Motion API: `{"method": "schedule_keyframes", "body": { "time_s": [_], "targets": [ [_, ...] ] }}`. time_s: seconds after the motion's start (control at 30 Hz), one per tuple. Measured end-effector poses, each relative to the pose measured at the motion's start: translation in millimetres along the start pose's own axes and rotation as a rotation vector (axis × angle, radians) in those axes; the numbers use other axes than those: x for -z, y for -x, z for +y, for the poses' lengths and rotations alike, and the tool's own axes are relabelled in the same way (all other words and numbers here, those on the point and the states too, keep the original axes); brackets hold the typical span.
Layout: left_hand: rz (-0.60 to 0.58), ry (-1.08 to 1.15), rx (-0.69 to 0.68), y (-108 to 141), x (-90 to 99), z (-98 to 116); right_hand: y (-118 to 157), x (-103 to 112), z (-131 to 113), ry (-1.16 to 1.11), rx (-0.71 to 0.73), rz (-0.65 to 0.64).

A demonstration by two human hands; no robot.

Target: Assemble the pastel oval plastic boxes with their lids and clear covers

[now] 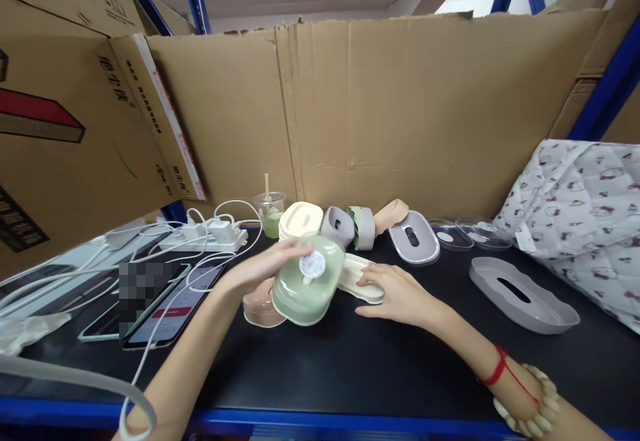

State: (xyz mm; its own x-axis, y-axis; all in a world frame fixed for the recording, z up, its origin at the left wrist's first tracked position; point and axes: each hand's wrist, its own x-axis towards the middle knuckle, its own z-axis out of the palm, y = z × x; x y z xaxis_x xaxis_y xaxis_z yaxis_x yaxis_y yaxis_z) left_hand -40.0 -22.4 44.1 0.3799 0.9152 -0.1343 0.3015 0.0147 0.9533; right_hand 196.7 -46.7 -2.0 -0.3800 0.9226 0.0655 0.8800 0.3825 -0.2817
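My left hand (273, 264) grips a light green plastic soap dish (305, 301) by its upper left edge, tilted above the table. A round, clear-and-white disc sits on the dish's face. My right hand (400, 292) reaches over a cream, wavy-edged plastic tray (356, 271); its fingertips rest on the tray's right end, and its thumb is apart below the edge. Partly behind the green dish lies a brownish-pink dish (260, 304). Behind these stand a cream dish (301, 215), a grey dish (339, 224) and a grey-and-green piece (367, 227).
To the right lie a grey slotted tray (523, 294), a pale slotted dish (415, 237) and clear lids (450, 235). A patterned bag (590, 207) is at far right. Phones (173, 307), white cables, a power strip (200, 241) and a drink cup (271, 217) occupy the left. Cardboard walls the back.
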Motion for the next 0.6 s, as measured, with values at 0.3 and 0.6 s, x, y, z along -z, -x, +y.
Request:
{"method": "schedule_keyframes", "body": {
  "time_s": [0.3, 0.6],
  "targets": [
    [0.235, -0.704, -0.21, -15, -43.0, -40, 4, 24, 4, 0.232, -0.229, -0.063],
    [0.047, -0.973, -0.509, -13, -57.8, -37, 8, 26, 3, 0.327, -0.304, -0.085]
  ]
}}
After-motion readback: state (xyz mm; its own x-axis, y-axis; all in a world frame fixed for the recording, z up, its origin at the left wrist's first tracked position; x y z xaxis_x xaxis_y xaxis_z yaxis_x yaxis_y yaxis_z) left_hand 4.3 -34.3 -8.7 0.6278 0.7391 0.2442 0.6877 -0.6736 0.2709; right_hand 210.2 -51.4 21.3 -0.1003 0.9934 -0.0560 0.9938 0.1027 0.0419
